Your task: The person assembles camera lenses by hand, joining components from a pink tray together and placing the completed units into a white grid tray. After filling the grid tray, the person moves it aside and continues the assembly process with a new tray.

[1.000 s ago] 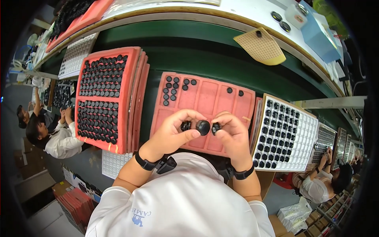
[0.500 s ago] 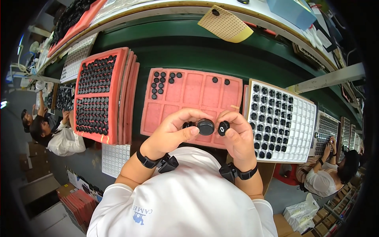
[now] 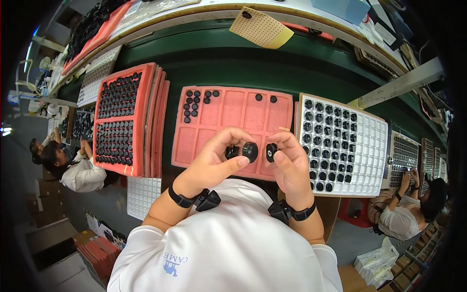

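Between the thumb and fingers of my left hand (image 3: 214, 160) is a round black cap (image 3: 250, 152), tilted with its face toward the right. Small black parts (image 3: 230, 152) show behind it, tucked among the same fingers. My right hand (image 3: 294, 165) pinches a smaller black disc (image 3: 271, 153) with a white mark on its face. A narrow gap separates the two pieces. Both hands hover over the near edge of a pink compartmented tray (image 3: 191, 141). Several black caps (image 3: 195, 100) sit in its far left compartments, and two more lie toward its far right.
Right of the pink tray lies a white gridded tray (image 3: 372, 155), its left columns filled with black parts. Stacked pink trays (image 3: 150, 117) full of black caps stand on the left. A perforated yellowish sheet (image 3: 261, 28) hangs at the far shelf edge. Co-workers sit at both sides.
The cap in my left hand has turned from facing up to facing rightward. The disc in my right hand has shifted slightly left. The whole view has moved a little.
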A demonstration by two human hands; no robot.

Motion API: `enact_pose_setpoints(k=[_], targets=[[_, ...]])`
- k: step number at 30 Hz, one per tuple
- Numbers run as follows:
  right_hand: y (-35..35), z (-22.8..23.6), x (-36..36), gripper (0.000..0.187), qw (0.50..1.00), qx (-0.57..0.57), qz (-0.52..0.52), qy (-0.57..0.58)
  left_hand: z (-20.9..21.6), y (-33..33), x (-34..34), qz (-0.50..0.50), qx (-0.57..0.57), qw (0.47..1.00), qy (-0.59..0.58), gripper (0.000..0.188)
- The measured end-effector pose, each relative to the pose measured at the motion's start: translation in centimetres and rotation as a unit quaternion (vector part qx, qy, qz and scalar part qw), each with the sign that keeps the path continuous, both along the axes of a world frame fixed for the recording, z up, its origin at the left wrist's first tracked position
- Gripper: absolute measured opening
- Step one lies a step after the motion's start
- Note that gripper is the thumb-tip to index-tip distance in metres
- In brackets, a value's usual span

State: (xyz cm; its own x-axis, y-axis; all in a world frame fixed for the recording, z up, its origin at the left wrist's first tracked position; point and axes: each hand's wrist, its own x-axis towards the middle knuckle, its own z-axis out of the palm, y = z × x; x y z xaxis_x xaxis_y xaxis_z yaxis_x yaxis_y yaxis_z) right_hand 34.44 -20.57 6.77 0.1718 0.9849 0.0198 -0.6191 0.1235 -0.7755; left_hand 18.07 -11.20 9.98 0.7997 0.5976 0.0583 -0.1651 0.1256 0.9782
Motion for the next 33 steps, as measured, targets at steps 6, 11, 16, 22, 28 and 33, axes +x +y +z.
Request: enact_pose_setpoints(k=[6, 11, 16, 22, 28, 33], targets=[[0.2, -0.2, -0.3, 0.039, 0.997, -0.039, -0.045, -0.04, -0.8, -0.2, 0.2, 0.024, 0.114, 0.99, 0.075, 0.033], [0.7, -0.4, -1.3, 0.03, 0.986, -0.037, -0.067, -0.151, -1.4, 0.2, -0.7, 0.04, 0.196, 0.978, 0.064, 0.034], [1.4, -1.1, -2.8, 0.025, 0.938, -0.012, -0.051, -0.343, -1.3, 1.3, -2.2, 0.024, 0.235, 0.971, 0.047, 0.033], [3.6, 0.4, -7.1, 0.028, 0.984, -0.005, 0.052, -0.169, -1.7, 3.3, -5.5, -0.03, 0.196, 0.98, 0.027, 0.033], [5.4, -2.0, -9.8, 0.03, 0.997, 0.038, 0.071, 0.009, -1.4, 5.2, -8.6, -0.052, 0.06, 0.996, -0.029, 0.032], [6.6, 0.4, -12.6, 0.027, 0.97, -0.05, -0.03, -0.237, -0.4, 6.7, -10.7, -0.033, 0.144, 0.989, 0.019, 0.03]])
